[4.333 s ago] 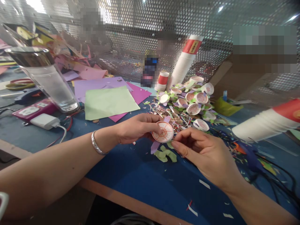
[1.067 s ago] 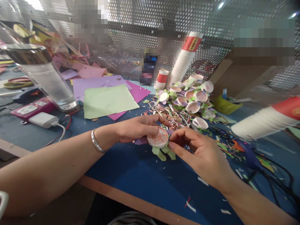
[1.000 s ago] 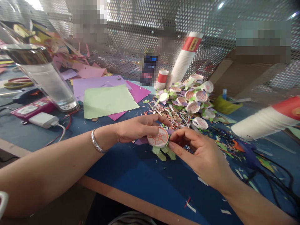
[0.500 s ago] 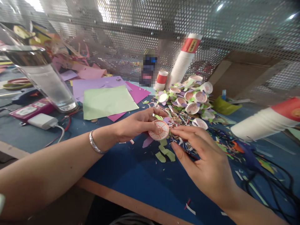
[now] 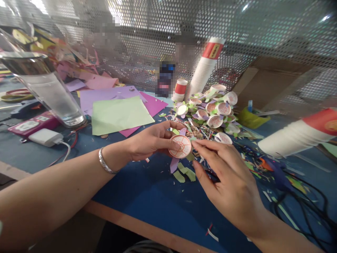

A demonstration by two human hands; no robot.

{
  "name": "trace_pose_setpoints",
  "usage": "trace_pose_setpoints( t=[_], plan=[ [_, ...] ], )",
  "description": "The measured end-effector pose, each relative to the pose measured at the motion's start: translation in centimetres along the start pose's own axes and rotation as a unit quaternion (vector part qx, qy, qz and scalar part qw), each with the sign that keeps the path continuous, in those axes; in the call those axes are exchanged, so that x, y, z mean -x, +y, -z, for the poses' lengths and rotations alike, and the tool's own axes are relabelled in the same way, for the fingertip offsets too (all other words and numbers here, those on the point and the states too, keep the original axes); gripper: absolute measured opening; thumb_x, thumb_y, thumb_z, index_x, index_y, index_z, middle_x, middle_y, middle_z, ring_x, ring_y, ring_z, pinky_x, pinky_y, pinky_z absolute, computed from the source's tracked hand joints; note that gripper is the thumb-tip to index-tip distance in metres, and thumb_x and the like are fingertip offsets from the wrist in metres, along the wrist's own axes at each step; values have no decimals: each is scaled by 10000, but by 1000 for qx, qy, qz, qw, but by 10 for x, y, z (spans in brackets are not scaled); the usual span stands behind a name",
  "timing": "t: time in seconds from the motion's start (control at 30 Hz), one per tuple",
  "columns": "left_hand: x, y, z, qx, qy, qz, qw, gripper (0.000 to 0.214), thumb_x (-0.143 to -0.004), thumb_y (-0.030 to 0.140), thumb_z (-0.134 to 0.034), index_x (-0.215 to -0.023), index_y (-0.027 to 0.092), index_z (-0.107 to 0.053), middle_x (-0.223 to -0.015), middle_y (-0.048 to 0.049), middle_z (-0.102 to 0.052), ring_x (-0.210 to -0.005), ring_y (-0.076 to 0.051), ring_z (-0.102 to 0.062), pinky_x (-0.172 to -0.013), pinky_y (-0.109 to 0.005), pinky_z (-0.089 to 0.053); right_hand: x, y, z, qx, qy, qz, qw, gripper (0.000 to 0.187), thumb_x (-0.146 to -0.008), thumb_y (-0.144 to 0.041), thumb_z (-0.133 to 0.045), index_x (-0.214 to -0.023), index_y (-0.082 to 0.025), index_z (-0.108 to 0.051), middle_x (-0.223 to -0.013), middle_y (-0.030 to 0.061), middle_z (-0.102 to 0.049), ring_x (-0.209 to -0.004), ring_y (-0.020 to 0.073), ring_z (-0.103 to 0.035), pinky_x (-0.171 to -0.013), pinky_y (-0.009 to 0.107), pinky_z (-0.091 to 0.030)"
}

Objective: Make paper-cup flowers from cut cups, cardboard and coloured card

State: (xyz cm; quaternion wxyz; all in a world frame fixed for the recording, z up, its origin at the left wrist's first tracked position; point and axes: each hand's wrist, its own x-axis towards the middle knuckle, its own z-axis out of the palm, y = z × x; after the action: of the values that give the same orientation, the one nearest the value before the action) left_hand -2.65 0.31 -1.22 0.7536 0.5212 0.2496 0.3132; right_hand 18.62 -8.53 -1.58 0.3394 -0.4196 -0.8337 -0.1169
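My left hand [image 5: 155,140] is closed on a round paper cup bottom [image 5: 181,149], its thumb pressing on the face. Orange-red lines form a web-like pattern on that face. Purple and green paper tabs stick out around its rim. My right hand [image 5: 226,175] is at the disc's right side, index fingertip at a green tab, thumb spread apart below. Below the disc, loose cut green paper pieces [image 5: 185,171] lie on the blue table [image 5: 147,200]. Behind the hands is a heap of similar decorated cup bottoms [image 5: 214,121] with paper tabs.
Stacked paper cups [image 5: 202,70] lean at the back; another stack [image 5: 297,137] lies at right. Green paper [image 5: 121,116] and purple sheets lie left of centre, near a glass of water [image 5: 58,95] and a pink power strip [image 5: 34,123]. Black cables [image 5: 300,207] and paper scraps cover the right side.
The cup bottom has shifted slightly right and up and turned to face the camera more. My right fingertips stay beside its edge.
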Motion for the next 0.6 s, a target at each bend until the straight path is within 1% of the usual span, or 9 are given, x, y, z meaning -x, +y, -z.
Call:
trace_pose_setpoints(
  t=[0.17,0.33,0.43,0.6],
  plan=[
    [1,2,-1,11,16,-2,1000,453,-781,74,-753,-1162,183,-534,-855,-2,-698,-744,-128,-679,-666,-244,-535,1,-1,2,-5,3,-1,1000,522,-902,-72,-655,-1416,-126,-582,-1269,157,-652,-1162,289,-626,-1036,483,-507],
    [2,5,-3,13,31,-20,999,447,-790,55,-730,-1171,177,-531,-811,19,-674,-716,-107,-657,-680,-233,-541,3,-3,1,-2,-4,14,1000,537,-890,-64,-660,-1419,-111,-573,-1285,169,-642,-1169,300,-613,-1027,493,-510],
    [2,4,-4,27,28,-23,999,454,-791,56,-725,-1180,184,-529,-817,14,-678,-719,-117,-667,-691,-248,-545,3,-4,1,11,1,25,1000,583,-884,-65,-665,-1451,-112,-540,-1304,176,-630,-1170,308,-605,-1020,505,-509],
    [2,1,-4,53,10,-22,998,454,-790,40,-725,-1162,212,-528,-812,19,-682,-713,-121,-676,-735,-280,-574,2,-6,1,36,2,35,999,645,-890,-66,-648,-1508,-147,-484,-1344,179,-610,-1190,316,-588,-1017,518,-511]
  ],
)
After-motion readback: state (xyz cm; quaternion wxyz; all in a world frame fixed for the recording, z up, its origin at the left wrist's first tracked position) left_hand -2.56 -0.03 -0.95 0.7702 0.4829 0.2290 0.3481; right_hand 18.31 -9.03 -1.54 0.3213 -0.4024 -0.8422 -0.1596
